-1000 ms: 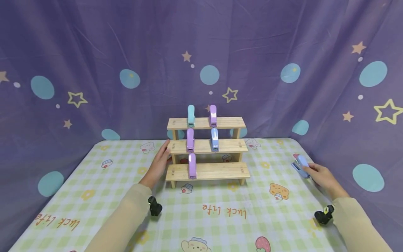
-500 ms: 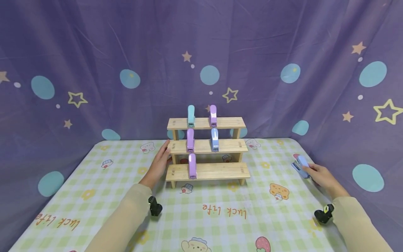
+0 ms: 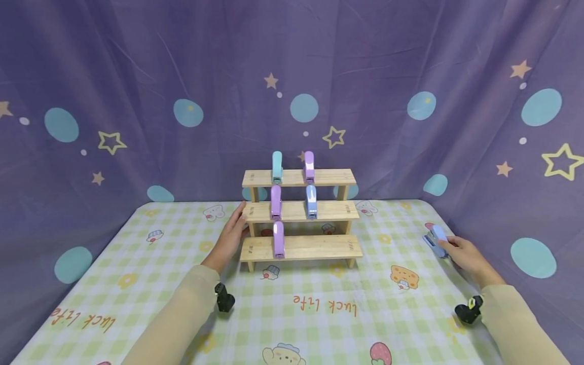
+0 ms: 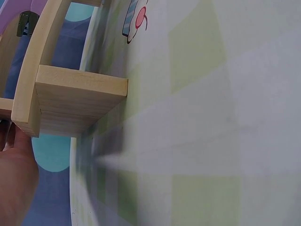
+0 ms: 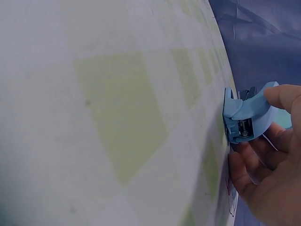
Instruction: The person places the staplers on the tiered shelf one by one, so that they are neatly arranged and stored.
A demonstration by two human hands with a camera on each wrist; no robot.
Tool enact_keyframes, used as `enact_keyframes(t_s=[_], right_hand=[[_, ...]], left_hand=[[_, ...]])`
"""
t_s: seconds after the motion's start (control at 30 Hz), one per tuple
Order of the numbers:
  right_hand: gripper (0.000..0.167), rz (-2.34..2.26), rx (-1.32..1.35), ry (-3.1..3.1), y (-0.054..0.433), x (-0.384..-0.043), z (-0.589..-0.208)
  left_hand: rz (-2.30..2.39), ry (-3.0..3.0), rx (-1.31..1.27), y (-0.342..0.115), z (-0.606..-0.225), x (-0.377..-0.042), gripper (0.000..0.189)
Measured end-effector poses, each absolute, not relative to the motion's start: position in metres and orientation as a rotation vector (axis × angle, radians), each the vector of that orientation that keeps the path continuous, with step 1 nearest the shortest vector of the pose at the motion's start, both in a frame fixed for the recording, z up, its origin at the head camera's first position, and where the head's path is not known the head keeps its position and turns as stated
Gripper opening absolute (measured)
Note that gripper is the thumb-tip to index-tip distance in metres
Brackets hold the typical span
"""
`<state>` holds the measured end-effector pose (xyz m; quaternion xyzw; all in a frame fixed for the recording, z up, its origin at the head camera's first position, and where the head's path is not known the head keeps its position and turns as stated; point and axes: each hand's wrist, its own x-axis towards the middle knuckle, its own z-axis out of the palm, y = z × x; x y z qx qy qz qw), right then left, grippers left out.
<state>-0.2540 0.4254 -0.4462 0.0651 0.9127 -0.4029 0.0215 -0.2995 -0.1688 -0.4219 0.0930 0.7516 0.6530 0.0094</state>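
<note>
My left hand (image 3: pixel 228 241) grips the left end of a three-tier wooden shelf (image 3: pixel 319 247) at its middle board. In the left wrist view, its fingers are partly hidden by the board's end. At the far right, my right hand (image 3: pixel 467 256) holds a blue stapler (image 3: pixel 437 241) by its side, thumb on top. In the right wrist view, that stapler's base touches or nearly touches the tablecloth. A teal stapler (image 3: pixel 277 168) and a purple stapler (image 3: pixel 309 168) stand on the top tier. Another purple stapler (image 3: pixel 276 202) and a blue one (image 3: pixel 311 202) occupy the middle, with one purple stapler (image 3: pixel 279 240) below.
A green-checked tablecloth (image 3: pixel 356 334) with printed cartoons covers the table. Behind it and along both sides hangs a purple curtain (image 3: pixel 365 61) with stars and dots. Small black devices (image 3: pixel 224 298) are strapped at both wrists.
</note>
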Motion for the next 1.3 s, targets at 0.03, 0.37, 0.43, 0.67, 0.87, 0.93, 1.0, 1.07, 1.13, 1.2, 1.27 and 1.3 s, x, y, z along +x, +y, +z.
enact_keyframes(t_s=[0.03, 0.37, 0.43, 0.67, 0.87, 0.93, 1.0, 1.07, 1.13, 1.2, 1.27, 1.3], right_hand=[[0.074, -1.246, 0.195, 2.832, 0.425, -0.254, -0.446], [0.073, -1.249, 0.167, 2.862, 0.423, -0.251, -0.444], [0.073, -1.237, 0.158, 2.872, 0.422, -0.25, -0.442], [0.066, -1.14, 0.082, 2.953, 0.412, -0.248, -0.433], [0.061, -1.181, 0.017, 2.964, 0.397, -0.246, -0.424], [0.06, -1.191, -0.016, 2.959, 0.391, -0.246, -0.42], [0.059, -1.198, -0.054, 2.957, 0.386, -0.245, -0.416], [0.059, -1.2, -0.092, 2.957, 0.381, -0.245, -0.412], [0.059, -1.197, -0.117, 2.961, 0.376, -0.244, -0.407], [0.058, -1.197, -0.142, 2.956, 0.371, -0.243, -0.401], [0.054, -1.198, -0.166, 2.957, 0.365, -0.242, -0.396], [0.052, -1.202, -0.178, 2.956, 0.362, -0.241, -0.394]], left_hand=[[2.04, 2.341, 0.293, -0.169, -0.421, -0.3, 0.055], [2.058, 2.307, 0.285, -0.169, -0.417, -0.298, 0.055], [2.058, 2.328, 0.294, -0.168, -0.42, -0.299, 0.056], [2.056, 2.358, 0.324, -0.169, -0.423, -0.3, 0.057], [2.048, 2.363, 0.319, -0.169, -0.423, -0.299, 0.057], [2.049, 2.358, 0.31, -0.169, -0.423, -0.299, 0.056], [2.051, 2.349, 0.311, -0.17, -0.423, -0.299, 0.056], [2.058, 2.325, 0.301, -0.169, -0.421, -0.298, 0.056], [2.054, 2.312, 0.288, -0.167, -0.412, -0.292, 0.055], [2.05, 2.302, 0.277, -0.166, -0.408, -0.291, 0.055], [2.049, 2.304, 0.272, -0.166, -0.408, -0.291, 0.055], [2.049, 2.312, 0.278, -0.167, -0.411, -0.292, 0.055]])
